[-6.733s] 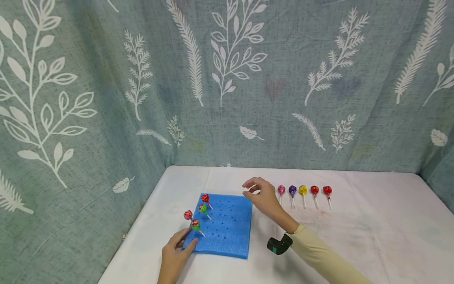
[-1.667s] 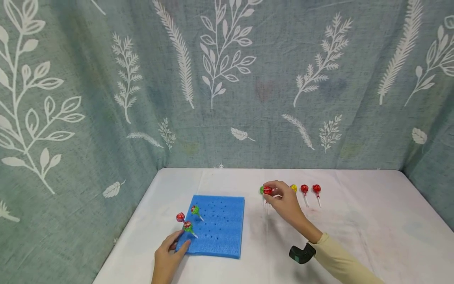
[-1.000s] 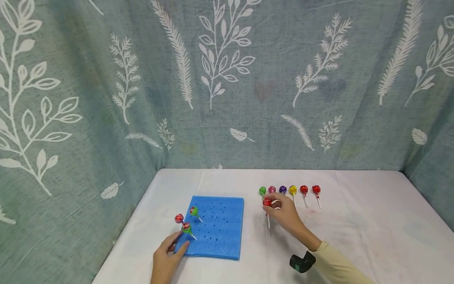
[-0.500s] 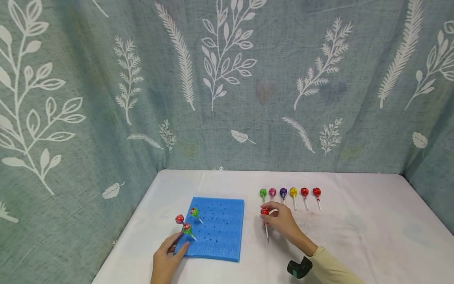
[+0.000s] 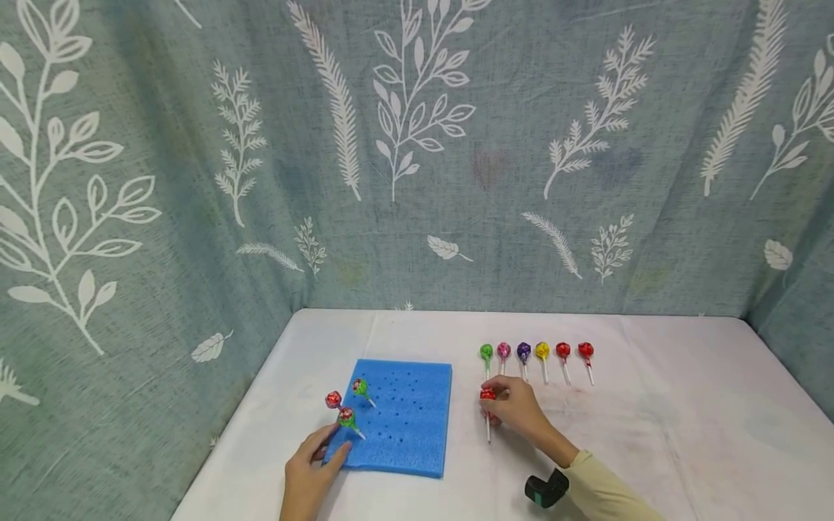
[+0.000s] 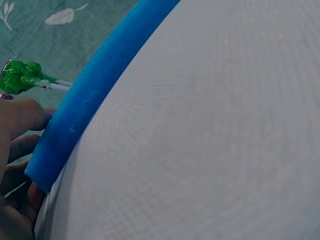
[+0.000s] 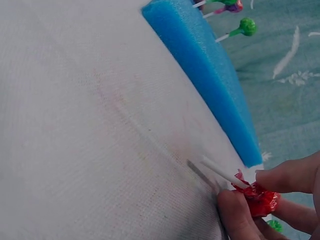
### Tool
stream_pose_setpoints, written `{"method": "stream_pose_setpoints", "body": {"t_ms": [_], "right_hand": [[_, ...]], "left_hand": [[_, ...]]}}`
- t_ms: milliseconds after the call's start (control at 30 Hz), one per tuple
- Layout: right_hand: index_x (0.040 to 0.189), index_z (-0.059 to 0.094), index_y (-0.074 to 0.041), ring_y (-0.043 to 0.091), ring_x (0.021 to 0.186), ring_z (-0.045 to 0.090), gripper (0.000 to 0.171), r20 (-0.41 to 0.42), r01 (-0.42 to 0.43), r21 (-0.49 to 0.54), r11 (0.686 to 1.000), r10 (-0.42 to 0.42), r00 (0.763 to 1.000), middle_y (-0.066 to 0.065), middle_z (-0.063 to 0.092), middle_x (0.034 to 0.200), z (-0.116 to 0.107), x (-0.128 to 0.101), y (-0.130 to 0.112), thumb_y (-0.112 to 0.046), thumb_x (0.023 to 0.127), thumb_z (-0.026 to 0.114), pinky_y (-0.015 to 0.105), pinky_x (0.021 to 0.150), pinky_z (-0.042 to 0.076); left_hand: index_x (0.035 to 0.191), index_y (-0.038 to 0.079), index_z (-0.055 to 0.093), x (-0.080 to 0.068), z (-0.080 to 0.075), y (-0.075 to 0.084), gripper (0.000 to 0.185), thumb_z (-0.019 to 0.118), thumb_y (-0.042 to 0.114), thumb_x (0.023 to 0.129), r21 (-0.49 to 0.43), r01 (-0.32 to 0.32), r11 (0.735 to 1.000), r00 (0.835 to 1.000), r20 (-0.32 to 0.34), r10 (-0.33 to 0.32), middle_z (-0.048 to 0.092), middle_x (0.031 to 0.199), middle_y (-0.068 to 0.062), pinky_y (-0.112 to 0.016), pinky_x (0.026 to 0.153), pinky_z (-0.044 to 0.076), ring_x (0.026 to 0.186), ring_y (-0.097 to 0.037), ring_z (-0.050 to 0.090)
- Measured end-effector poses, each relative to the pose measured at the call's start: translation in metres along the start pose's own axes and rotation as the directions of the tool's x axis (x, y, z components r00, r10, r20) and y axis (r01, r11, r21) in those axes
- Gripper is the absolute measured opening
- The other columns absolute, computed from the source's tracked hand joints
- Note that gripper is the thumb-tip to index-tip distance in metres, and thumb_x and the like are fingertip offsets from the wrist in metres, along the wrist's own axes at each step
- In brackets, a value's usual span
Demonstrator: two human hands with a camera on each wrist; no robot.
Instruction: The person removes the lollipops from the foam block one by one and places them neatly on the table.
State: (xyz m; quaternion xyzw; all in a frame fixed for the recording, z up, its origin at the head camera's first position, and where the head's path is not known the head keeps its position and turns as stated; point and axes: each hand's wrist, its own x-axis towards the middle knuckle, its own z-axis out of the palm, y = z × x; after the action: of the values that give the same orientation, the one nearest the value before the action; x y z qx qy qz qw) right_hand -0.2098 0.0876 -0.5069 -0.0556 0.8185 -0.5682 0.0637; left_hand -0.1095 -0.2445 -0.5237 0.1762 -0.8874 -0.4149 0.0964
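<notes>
Head view high and forward over table, wrist views close at cloth level, all sharing blue foam block (image 5: 404, 416)

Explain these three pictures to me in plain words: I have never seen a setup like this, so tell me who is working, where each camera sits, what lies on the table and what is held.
No machine here: a person works with bare hands. The wide picture comes from a camera on the head; the two close-ups come from cameras on each wrist. On the white table lies a blue foam block with holes, three lollipops stuck in it. Six more lollipops lie in a row. The left hand rests on the block's near corner. The right hand pinches a red lollipop by its head, stick pointing down to the cloth.
</notes>
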Motion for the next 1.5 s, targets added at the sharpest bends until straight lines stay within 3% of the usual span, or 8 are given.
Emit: {"method": "stream_pose_setpoints", "body": {"t_ms": [367,700,1000,1367,1500], "right_hand": [[0.101,0.066,0.0,0.015,0.056,0.055,0.02,-0.01,0.053,-0.076,0.996,-0.054,0.999,0.004,0.059,0.076,0.003,-0.0009,0.0054,-0.003,0.082,0.071,0.026,0.051,0.05],[0.104,0.066,-0.003,0.015,0.06,0.053,0.025,-0.03,0.031,-0.116,0.993,-0.035,0.999,0.008,0.057,0.092,0.0043,-0.0012,0.0043,-0.004,0.081,0.073,0.024,0.052,0.049],[0.106,0.065,-0.002,0.015,0.059,0.053,0.026,-0.013,0.029,-0.101,0.994,-0.03,0.999,0.009,0.057,0.094,0.0023,-0.0029,0.0011,-0.004,0.081,0.072,0.025,0.052,0.05],[0.102,0.065,-0.003,0.015,0.057,0.052,0.021,0.021,0.072,-0.116,0.991,-0.07,0.997,0.006,0.056,0.084,0.0008,-0.002,0.0024,-0.003,0.082,0.071,0.024,0.051,0.049],[0.103,0.066,-0.003,0.017,0.066,0.051,0.022,0.005,0.072,-0.148,0.986,-0.072,0.997,0.007,0.057,0.09,-0.0006,-0.0014,0.001,-0.005,0.082,0.071,0.024,0.052,0.048]], "left_hand": [[0.128,0.014,0.059,0.0001,0.0,-0.0002,0.048,0.072,0.029,0.084,-0.006,0.001,1.0,1.0,0.01,-0.001,0.055,0.13,-0.008,-0.038,0.092,0.044,0.115,-0.02,0.051],[0.128,0.015,0.059,0.0015,0.0006,-0.0043,0.049,0.072,0.032,0.084,-0.008,-0.015,1.0,1.0,0.004,0.015,0.056,0.129,-0.008,-0.034,0.09,0.045,0.111,-0.019,0.052],[0.127,0.016,0.059,0.0028,0.0017,-0.0045,0.048,0.072,0.033,0.084,-0.006,-0.019,1.0,1.0,0.006,0.019,0.056,0.128,-0.007,-0.036,0.091,0.044,0.112,-0.017,0.052],[0.129,0.014,0.058,0.0012,0.0005,-0.0028,0.049,0.071,0.033,0.085,0.001,-0.001,1.0,1.0,0.016,0.001,0.054,0.131,-0.008,-0.036,0.092,0.044,0.115,-0.019,0.05],[0.129,0.014,0.058,0.0022,0.0018,-0.0028,0.049,0.071,0.032,0.085,0.007,-0.004,1.0,1.0,0.011,0.004,0.054,0.131,-0.008,-0.037,0.092,0.044,0.115,-0.019,0.05]]}}
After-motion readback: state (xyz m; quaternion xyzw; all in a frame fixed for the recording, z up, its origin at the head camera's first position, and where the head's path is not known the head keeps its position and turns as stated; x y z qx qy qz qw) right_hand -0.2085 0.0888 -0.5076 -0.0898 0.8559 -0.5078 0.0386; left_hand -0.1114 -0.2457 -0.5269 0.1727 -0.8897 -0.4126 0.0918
